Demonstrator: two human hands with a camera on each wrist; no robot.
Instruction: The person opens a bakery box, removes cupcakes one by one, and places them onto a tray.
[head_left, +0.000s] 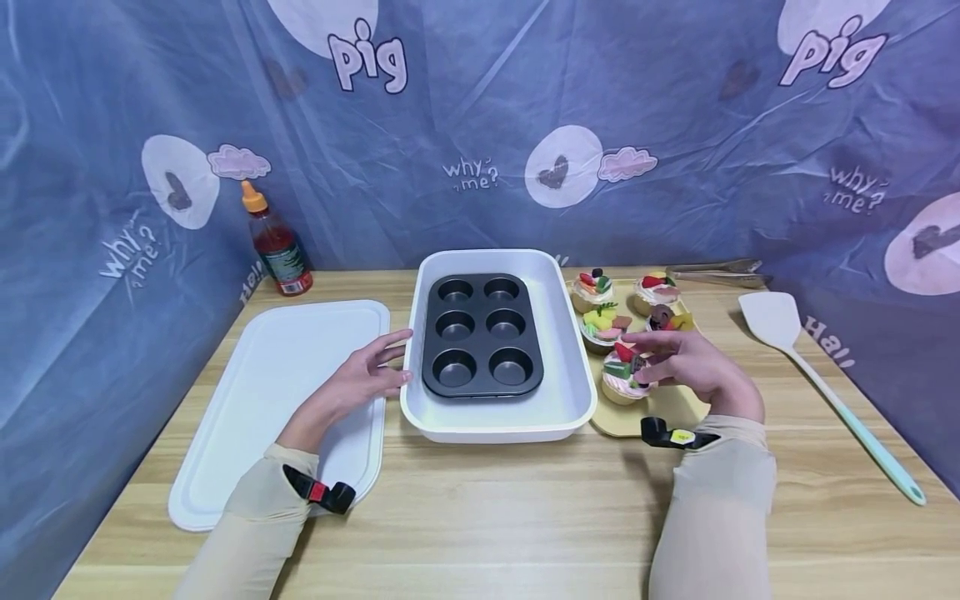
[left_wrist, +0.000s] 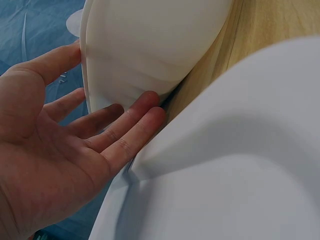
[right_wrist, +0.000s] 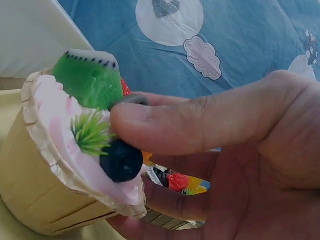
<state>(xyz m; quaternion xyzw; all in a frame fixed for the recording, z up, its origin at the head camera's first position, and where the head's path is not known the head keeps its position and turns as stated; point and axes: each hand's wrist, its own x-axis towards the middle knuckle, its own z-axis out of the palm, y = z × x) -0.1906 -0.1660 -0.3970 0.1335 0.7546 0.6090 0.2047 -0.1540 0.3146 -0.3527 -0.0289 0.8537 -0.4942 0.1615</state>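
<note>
A white rectangular bin (head_left: 558, 350) stands mid-table with a dark six-cup muffin tin (head_left: 481, 367) inside it. My left hand (head_left: 367, 377) is at the bin's left side, fingers loosely extended; in the left wrist view the thumb (left_wrist: 62, 60) meets its rim. My right hand (head_left: 693, 362) pinches a cupcake (head_left: 624, 392) at the front of a yellow tray (head_left: 618, 425). This cupcake has a pale paper cup (right_wrist: 55, 185), pink cream, a green kiwi-like slice (right_wrist: 90, 80) and a dark berry (right_wrist: 121, 161). The thumb (right_wrist: 150, 125) presses on its topping, with the other fingers partly hidden beyond it.
Several other fruit-topped cupcakes (head_left: 592, 292) stand on the yellow tray. Metal tongs (head_left: 716, 268) lie behind it, and a white turner with a green handle (head_left: 832, 383) lies at right. At left are a flat white tray (head_left: 292, 367) and a red sauce bottle (head_left: 279, 250).
</note>
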